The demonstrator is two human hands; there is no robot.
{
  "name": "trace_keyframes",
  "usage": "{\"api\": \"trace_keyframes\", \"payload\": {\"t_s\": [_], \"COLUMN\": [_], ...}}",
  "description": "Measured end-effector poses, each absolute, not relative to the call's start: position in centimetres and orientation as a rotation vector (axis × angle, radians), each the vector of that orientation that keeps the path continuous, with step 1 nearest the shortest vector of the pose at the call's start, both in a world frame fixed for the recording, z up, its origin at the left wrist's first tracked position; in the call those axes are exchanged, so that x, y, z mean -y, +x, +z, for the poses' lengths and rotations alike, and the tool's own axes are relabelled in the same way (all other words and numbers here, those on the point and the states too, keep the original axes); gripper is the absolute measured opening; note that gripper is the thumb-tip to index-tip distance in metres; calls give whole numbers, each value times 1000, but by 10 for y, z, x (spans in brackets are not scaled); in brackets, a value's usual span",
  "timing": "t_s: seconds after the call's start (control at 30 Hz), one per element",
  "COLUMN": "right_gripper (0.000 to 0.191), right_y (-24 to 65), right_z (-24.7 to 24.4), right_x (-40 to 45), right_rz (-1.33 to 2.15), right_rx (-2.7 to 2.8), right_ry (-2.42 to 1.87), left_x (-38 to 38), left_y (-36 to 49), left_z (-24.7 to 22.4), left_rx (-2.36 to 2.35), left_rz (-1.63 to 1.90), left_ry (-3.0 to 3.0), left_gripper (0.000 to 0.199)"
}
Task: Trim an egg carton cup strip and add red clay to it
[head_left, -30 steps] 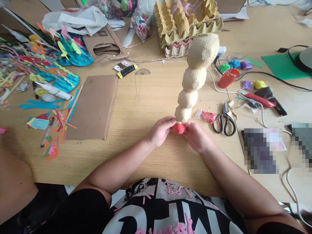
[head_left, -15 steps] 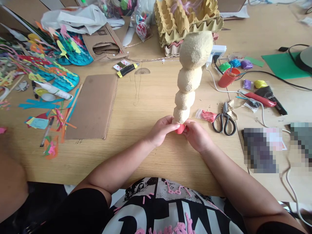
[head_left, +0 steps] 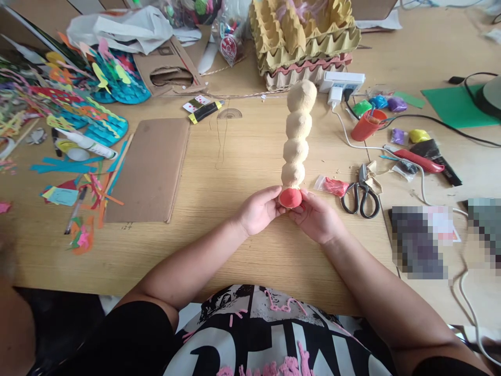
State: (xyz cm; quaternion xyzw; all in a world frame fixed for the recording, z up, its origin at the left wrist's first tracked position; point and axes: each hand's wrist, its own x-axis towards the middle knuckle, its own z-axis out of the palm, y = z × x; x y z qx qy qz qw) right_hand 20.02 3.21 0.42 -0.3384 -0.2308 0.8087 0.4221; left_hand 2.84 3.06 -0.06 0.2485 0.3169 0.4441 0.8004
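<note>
A stick-like piece of several cream, rough-surfaced balls in a row (head_left: pixel 298 128) points away from me over the table. Its near end is a red rounded cap (head_left: pixel 290 198). My left hand (head_left: pixel 259 210) grips this end from the left, its thumb against the red cap and its fingers partly hidden below. From the right, my right hand (head_left: pixel 319 216) holds the same end between thumb and fingers. Close to my right hand lie a bag of red clay (head_left: pixel 335 186) and black-handled scissors (head_left: pixel 362 193).
A brown cardboard sheet (head_left: pixel 146 169) lies on the left, beside paper strips and blue crafts. Egg trays (head_left: pixel 301 42) and a white power strip (head_left: pixel 343 81) are at the back. To the right stands a red cup (head_left: pixel 366 126), with clay packs and cables around it.
The far end of the ball piece has tipped down and away, and more of the red cap shows. Both hands still hold it and have turned slightly.
</note>
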Motion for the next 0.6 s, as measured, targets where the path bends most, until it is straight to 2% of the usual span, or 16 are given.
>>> {"api": "trace_keyframes", "payload": {"t_s": [0.2, 0.43, 0.6], "right_gripper": [33, 42, 41], "right_y": [200, 198, 198], "right_z": [4, 3, 1], "right_x": [-34, -34, -34], "right_rz": [2048, 2063, 2067], "right_rx": [497, 439, 504], "right_ry": [-832, -850, -852], "left_x": [-32, -30, -29], "left_y": [31, 33, 33], "left_z": [-5, -4, -4], "left_rx": [-680, -624, -661], "left_rz": [955, 973, 996], "left_ry": [454, 344, 264], "left_gripper": [31, 42, 37]}}
